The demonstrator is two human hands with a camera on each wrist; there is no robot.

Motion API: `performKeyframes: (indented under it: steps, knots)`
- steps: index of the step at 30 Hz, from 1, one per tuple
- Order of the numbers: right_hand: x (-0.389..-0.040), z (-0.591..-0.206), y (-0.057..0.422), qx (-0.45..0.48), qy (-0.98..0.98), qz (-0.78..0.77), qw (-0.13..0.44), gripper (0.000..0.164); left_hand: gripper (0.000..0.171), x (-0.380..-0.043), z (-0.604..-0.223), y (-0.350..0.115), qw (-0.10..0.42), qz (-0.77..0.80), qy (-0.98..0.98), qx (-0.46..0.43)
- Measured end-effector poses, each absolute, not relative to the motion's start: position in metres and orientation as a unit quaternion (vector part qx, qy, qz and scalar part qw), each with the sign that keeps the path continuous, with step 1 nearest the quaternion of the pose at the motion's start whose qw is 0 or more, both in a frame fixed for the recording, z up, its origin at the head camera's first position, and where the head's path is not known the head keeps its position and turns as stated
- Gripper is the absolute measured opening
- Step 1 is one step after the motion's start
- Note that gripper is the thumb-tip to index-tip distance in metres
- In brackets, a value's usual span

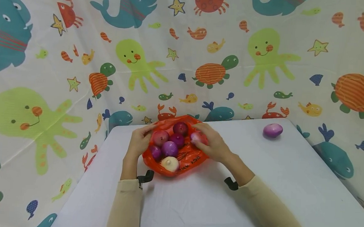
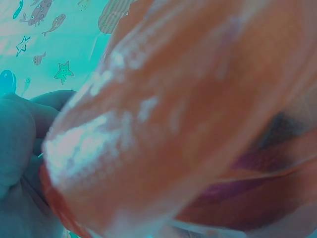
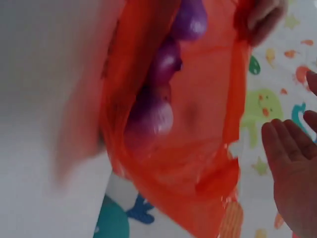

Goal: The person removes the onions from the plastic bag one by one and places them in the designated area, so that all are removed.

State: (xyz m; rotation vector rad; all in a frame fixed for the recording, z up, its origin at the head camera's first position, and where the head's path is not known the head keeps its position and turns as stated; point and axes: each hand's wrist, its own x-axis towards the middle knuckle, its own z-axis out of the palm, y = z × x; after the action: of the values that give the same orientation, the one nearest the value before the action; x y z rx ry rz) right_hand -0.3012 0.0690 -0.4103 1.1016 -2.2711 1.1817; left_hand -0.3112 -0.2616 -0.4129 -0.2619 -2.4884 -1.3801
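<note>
An orange-red plastic bag [image 1: 195, 158] lies with its mouth spread on the table, with several red and purple onions [image 1: 169, 149] and one pale white onion [image 1: 170, 164] in it. My left hand [image 1: 139, 138] grips the bag's left rim; the left wrist view shows the bag's blurred, shiny film [image 2: 138, 129] beside that hand. On the bag's right side is my right hand [image 1: 214, 142], next to a pinkish onion [image 1: 198, 137]. Its fingers look straight and hold nothing in the right wrist view [image 3: 297, 168].
A single purple onion [image 1: 272, 130] lies apart near the far right corner of the white-covered table [image 1: 226, 208]. Behind the table hangs a cloth curtain [image 1: 185, 45] printed with sea animals.
</note>
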Motion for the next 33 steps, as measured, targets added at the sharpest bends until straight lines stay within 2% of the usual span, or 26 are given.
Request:
performKeyframes:
  steps: [5,13,19,26,33]
  knots:
    - [-0.300,-0.422,0.043,0.373,-0.837,0.390,0.092,0.055,0.039,-0.312,-0.412,-0.262,0.146,-0.471,-0.864,-0.096]
    - [-0.324,-0.441,0.029,0.300,-0.906,0.298,0.030,0.072,0.039,-0.310,-0.411,-0.261,0.136,-0.471,-0.867,-0.093]
    - [-0.336,-0.452,0.027,0.269,-0.922,0.279,-0.021,0.076,0.039,-0.310,-0.412,-0.260,0.139,-0.472,-0.866,-0.094]
    - [-0.338,-0.457,0.029,0.291,-0.911,0.291,-0.021,0.073,0.039,-0.311,-0.411,-0.259,0.144,-0.471,-0.864,-0.100]
    - [-0.339,-0.459,0.029,0.316,-0.895,0.309,-0.053,0.066,0.038,-0.310,-0.411,-0.259,0.145,-0.472,-0.864,-0.097]
